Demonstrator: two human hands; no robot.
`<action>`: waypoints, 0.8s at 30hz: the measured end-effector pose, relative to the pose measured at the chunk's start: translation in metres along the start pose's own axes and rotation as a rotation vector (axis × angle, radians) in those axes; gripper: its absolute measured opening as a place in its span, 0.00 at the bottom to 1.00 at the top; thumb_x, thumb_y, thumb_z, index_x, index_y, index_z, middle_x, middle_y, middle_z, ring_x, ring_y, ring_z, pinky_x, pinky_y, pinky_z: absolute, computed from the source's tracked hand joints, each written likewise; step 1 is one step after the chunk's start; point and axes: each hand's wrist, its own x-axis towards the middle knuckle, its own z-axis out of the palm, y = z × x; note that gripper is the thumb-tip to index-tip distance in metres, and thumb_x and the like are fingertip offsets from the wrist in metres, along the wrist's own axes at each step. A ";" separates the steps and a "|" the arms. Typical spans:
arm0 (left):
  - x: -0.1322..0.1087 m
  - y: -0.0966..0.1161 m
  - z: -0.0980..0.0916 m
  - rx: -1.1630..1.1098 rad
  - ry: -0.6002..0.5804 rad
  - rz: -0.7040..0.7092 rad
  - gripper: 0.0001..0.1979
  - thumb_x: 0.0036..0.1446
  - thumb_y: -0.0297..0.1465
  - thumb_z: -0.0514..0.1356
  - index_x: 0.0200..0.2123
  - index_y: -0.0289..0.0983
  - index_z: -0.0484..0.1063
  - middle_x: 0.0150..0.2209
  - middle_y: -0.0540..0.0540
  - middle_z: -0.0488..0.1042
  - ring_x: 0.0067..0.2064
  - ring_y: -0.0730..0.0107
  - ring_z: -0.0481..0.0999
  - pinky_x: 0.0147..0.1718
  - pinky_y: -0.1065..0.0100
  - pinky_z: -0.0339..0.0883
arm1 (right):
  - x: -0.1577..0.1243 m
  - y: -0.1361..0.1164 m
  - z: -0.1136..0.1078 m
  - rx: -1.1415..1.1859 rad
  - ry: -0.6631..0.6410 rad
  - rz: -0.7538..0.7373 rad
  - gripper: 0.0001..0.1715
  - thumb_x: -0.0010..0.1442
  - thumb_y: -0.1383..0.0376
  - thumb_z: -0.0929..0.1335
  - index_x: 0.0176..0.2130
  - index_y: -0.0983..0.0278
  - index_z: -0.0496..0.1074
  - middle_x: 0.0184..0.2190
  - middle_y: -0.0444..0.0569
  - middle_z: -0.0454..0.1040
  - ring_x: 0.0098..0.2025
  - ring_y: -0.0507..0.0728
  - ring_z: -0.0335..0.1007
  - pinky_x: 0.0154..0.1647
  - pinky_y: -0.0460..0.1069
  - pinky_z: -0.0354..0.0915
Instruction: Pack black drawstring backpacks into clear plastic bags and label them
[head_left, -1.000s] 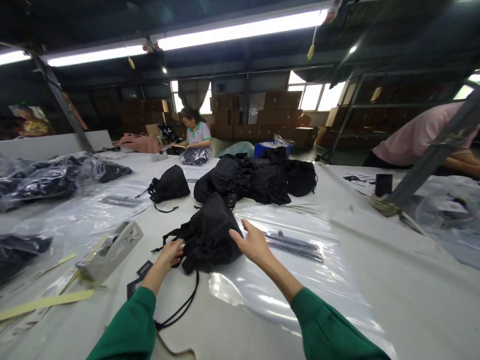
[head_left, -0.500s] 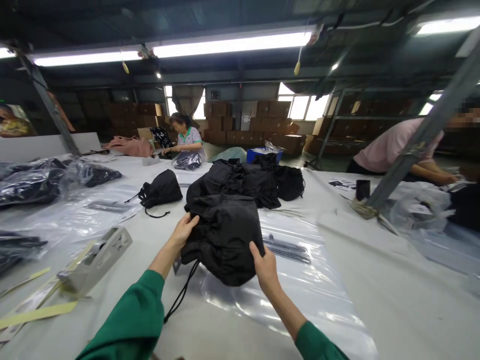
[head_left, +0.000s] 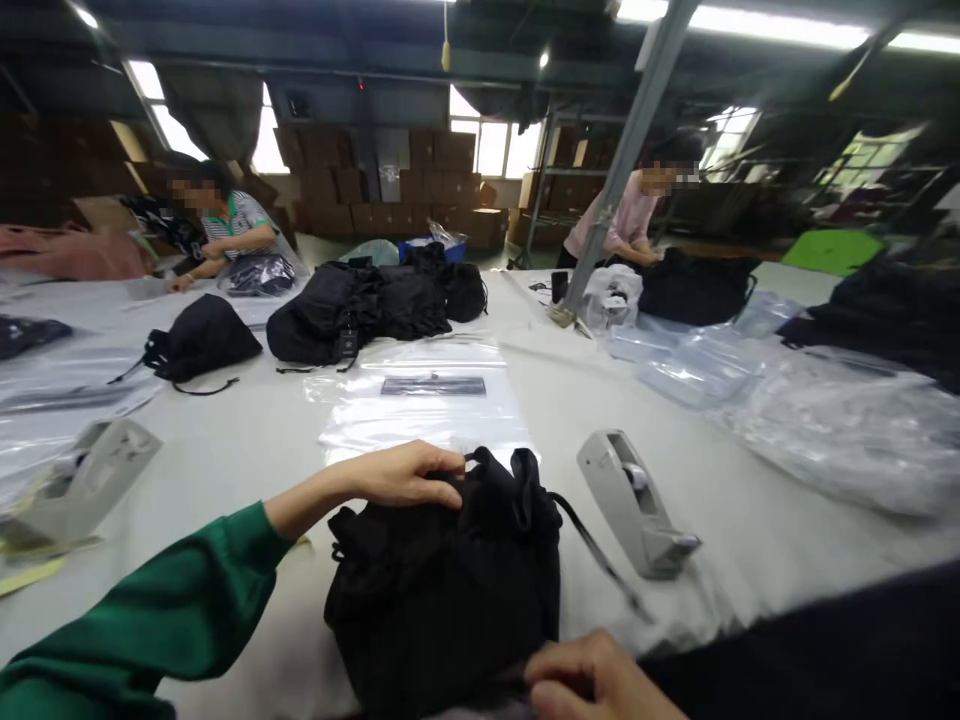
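A black drawstring bag is held close in front of me, its gathered opening toward the far side and a cord trailing off to the right. My left hand grips the gathered far edge between thumb and fingers. Low in the view, my right hand has its curled fingers at the bag's near right edge; it is partly cut off and slightly blurred. Beyond the bag, a clear plastic sleeve with a dark printed strip lies flat on the white table.
Several black bags are heaped farther back, with a single bag to their left. A tape dispenser stands at right, another tape dispenser at left. Plastic bags and a metal post are at right. Two people work across the table.
The view has swung right. The bag has come nearer and turned, so its cord now hangs right instead of left. My left hand has shifted to its far edge, my right hand to its near edge.
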 end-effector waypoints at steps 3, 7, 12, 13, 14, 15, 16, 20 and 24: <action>0.005 0.010 0.016 0.035 0.024 0.002 0.11 0.59 0.39 0.59 0.32 0.36 0.68 0.28 0.54 0.65 0.30 0.73 0.64 0.30 0.72 0.58 | -0.008 -0.014 -0.028 0.148 0.258 -0.110 0.18 0.60 0.53 0.68 0.40 0.64 0.79 0.29 0.50 0.80 0.30 0.59 0.77 0.33 0.50 0.74; -0.019 0.025 0.022 0.211 0.300 -0.022 0.10 0.60 0.39 0.59 0.39 0.39 0.73 0.38 0.48 0.75 0.40 0.64 0.73 0.43 0.66 0.65 | 0.007 -0.010 -0.040 0.060 0.686 -0.376 0.23 0.57 0.53 0.72 0.50 0.61 0.75 0.40 0.53 0.80 0.39 0.62 0.78 0.48 0.58 0.73; -0.088 0.014 0.077 0.201 0.855 -0.260 0.41 0.50 0.42 0.68 0.64 0.46 0.56 0.64 0.41 0.62 0.64 0.51 0.61 0.62 0.51 0.55 | 0.024 0.017 -0.035 -0.126 0.763 -0.442 0.40 0.58 0.53 0.71 0.64 0.57 0.58 0.62 0.56 0.65 0.61 0.66 0.62 0.61 0.66 0.60; -0.097 0.007 0.093 0.151 0.887 -0.318 0.49 0.47 0.42 0.70 0.67 0.46 0.48 0.66 0.40 0.58 0.65 0.49 0.59 0.62 0.49 0.55 | 0.029 0.023 -0.032 -0.126 0.763 -0.419 0.43 0.58 0.52 0.71 0.66 0.57 0.54 0.63 0.57 0.62 0.64 0.66 0.58 0.63 0.67 0.58; -0.104 0.000 0.109 0.080 0.903 -0.378 0.54 0.45 0.41 0.71 0.69 0.47 0.41 0.66 0.39 0.58 0.64 0.49 0.60 0.61 0.48 0.57 | 0.035 0.029 -0.029 -0.120 0.755 -0.391 0.47 0.58 0.51 0.70 0.68 0.58 0.50 0.64 0.57 0.60 0.65 0.66 0.56 0.64 0.67 0.56; -0.107 -0.008 0.123 0.000 0.916 -0.433 0.56 0.45 0.40 0.71 0.69 0.46 0.38 0.64 0.38 0.62 0.62 0.49 0.65 0.59 0.48 0.60 | 0.041 0.035 -0.026 -0.112 0.739 -0.360 0.49 0.58 0.50 0.70 0.68 0.59 0.47 0.64 0.58 0.60 0.65 0.67 0.55 0.64 0.67 0.55; -0.108 -0.015 0.135 -0.075 0.931 -0.480 0.54 0.46 0.40 0.70 0.69 0.44 0.41 0.59 0.38 0.67 0.58 0.50 0.69 0.55 0.50 0.65 | 0.049 0.040 -0.022 -0.109 0.715 -0.328 0.49 0.57 0.50 0.70 0.68 0.60 0.48 0.63 0.58 0.61 0.65 0.67 0.57 0.63 0.66 0.56; -0.096 -0.032 0.160 -0.231 1.038 -0.555 0.25 0.52 0.44 0.65 0.48 0.34 0.72 0.40 0.42 0.79 0.42 0.54 0.78 0.41 0.59 0.73 | 0.081 0.054 -0.007 -0.077 0.709 -0.269 0.32 0.55 0.49 0.69 0.54 0.63 0.67 0.50 0.56 0.74 0.51 0.66 0.70 0.52 0.61 0.66; -0.090 -0.026 0.167 -0.239 1.181 -0.463 0.15 0.55 0.42 0.63 0.37 0.35 0.75 0.32 0.48 0.78 0.35 0.62 0.77 0.34 0.66 0.72 | 0.109 0.053 -0.004 0.004 0.788 -0.306 0.19 0.55 0.53 0.66 0.41 0.62 0.70 0.36 0.50 0.75 0.39 0.62 0.70 0.40 0.55 0.67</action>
